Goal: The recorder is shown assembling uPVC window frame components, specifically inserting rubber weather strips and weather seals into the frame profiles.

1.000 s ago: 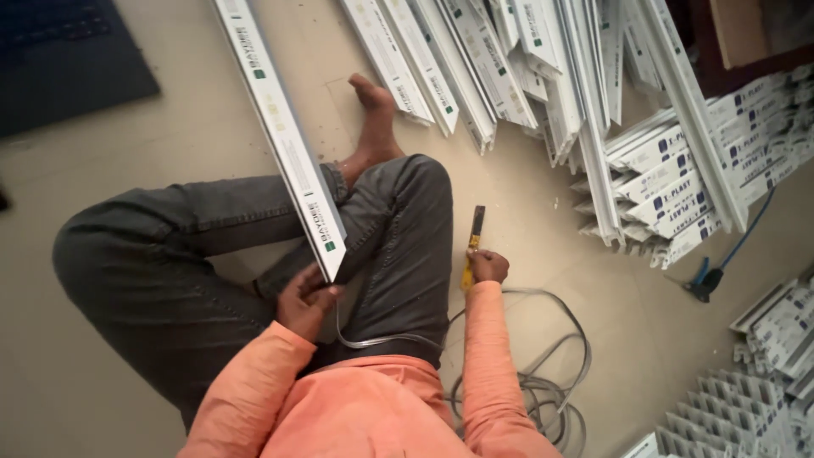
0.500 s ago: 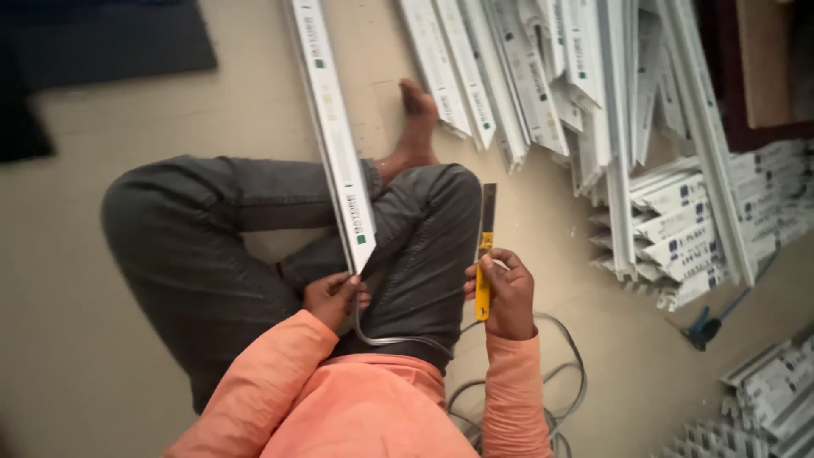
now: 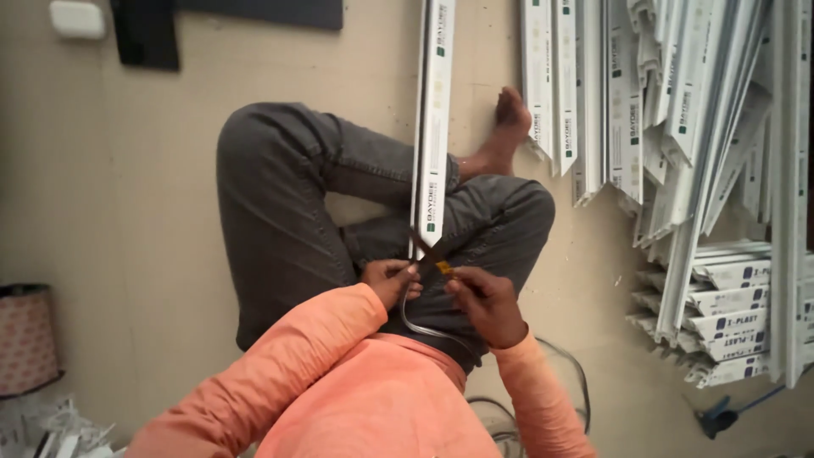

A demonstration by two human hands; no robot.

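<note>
I sit cross-legged on the floor with a long white plastic strip (image 3: 432, 127) lying across my legs, its near end over my lap. My left hand (image 3: 390, 278) grips that near end together with a grey cable (image 3: 420, 322) that loops down toward my waist. My right hand (image 3: 483, 301) is shut on a slim tool with a yellow handle (image 3: 439, 265). The tool's dark tip touches the strip's end, right beside my left fingers.
A loose heap of white strips (image 3: 678, 127) lies at the right, with stacked white boxes (image 3: 729, 314) below it. A coil of cable (image 3: 568, 373) sits by my right elbow, a blue tool (image 3: 721, 416) at the bottom right, and a patterned roll (image 3: 25, 339) at the left edge.
My right hand lifted the yellow-handled tool from beside my knee and brought its tip to the strip's near end. My left hand has stayed at that end.
</note>
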